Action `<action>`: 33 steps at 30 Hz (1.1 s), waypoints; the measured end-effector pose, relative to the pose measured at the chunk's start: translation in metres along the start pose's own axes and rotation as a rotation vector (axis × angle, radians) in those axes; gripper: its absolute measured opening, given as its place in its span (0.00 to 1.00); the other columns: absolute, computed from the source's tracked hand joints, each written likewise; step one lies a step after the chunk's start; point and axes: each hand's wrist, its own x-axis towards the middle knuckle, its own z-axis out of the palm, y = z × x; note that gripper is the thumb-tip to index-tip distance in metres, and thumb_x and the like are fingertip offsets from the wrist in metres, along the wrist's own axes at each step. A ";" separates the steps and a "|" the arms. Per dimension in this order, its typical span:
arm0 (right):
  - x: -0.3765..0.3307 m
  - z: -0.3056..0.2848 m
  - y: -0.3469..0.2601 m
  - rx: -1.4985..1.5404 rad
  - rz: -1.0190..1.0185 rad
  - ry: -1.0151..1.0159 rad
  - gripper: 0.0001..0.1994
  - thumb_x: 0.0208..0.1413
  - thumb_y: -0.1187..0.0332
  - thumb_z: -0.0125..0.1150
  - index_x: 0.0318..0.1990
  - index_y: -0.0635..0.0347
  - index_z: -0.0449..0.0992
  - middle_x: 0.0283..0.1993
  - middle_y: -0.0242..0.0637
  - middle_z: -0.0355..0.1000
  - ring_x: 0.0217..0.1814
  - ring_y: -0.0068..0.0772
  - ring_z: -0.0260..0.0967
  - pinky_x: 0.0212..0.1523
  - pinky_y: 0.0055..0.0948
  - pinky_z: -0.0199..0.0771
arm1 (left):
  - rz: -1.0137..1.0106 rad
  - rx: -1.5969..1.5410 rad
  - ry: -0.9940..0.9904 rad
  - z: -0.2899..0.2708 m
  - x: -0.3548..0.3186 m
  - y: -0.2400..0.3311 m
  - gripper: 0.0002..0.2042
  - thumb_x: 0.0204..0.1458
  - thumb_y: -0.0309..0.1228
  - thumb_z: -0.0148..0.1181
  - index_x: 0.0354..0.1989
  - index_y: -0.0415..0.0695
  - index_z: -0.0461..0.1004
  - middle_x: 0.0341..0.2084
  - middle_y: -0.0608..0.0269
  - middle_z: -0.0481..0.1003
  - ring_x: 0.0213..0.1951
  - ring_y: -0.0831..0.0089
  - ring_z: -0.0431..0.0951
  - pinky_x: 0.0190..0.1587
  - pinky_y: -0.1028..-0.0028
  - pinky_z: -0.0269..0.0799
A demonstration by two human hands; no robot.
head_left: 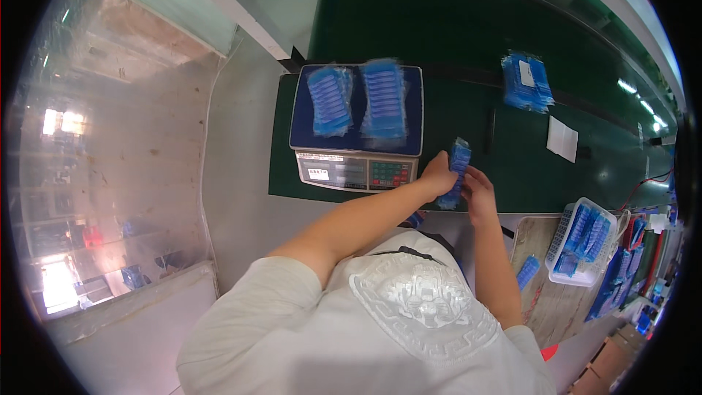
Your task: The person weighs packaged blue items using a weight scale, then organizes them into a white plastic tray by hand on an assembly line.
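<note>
At the near edge of the green table I hold a narrow stack of blue clear-wrapped packets [459, 157], standing roughly upright between both hands. My left hand [439, 175] is closed on its left side. On the right side my right hand [478, 192] has its fingers curled against the stack. Left of my hands stands a counting scale [357, 159] with a keypad and a dark blue pan. Two fanned piles of similar packets lie on that pan, a left pile [331, 102] and a right pile [384, 99].
Farther back on the green table [409, 22] sits another pile of blue packets [526, 84] with a white label. A white card [562, 139] lies nearer. At right, a white basket [581, 241] of packets and one loose packet [528, 271] rest on a wooden surface [545, 303].
</note>
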 end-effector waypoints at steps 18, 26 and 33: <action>-0.106 0.175 -0.112 -0.023 -0.424 -0.415 0.23 0.56 0.77 0.57 0.59 0.70 0.61 0.49 0.40 0.70 0.51 0.25 0.68 0.53 0.26 0.68 | 0.337 -0.776 -0.129 -0.193 -0.145 0.039 0.18 0.57 0.25 0.53 0.55 0.35 0.64 0.48 0.57 0.71 0.50 0.73 0.71 0.56 0.71 0.66; -0.103 0.199 -0.111 -0.095 -0.445 -0.397 0.22 0.56 0.77 0.56 0.59 0.70 0.62 0.49 0.39 0.70 0.49 0.25 0.68 0.52 0.24 0.69 | 0.375 -0.789 -0.056 -0.209 -0.148 0.030 0.18 0.57 0.26 0.53 0.55 0.36 0.65 0.47 0.58 0.72 0.49 0.73 0.72 0.53 0.71 0.68; -0.022 0.190 -0.121 -0.266 -0.507 -0.168 0.22 0.55 0.74 0.57 0.57 0.69 0.66 0.44 0.37 0.73 0.44 0.24 0.69 0.47 0.24 0.69 | 0.352 -0.491 -0.132 -0.215 -0.161 0.008 0.10 0.57 0.29 0.55 0.45 0.38 0.71 0.45 0.60 0.73 0.48 0.75 0.71 0.49 0.73 0.68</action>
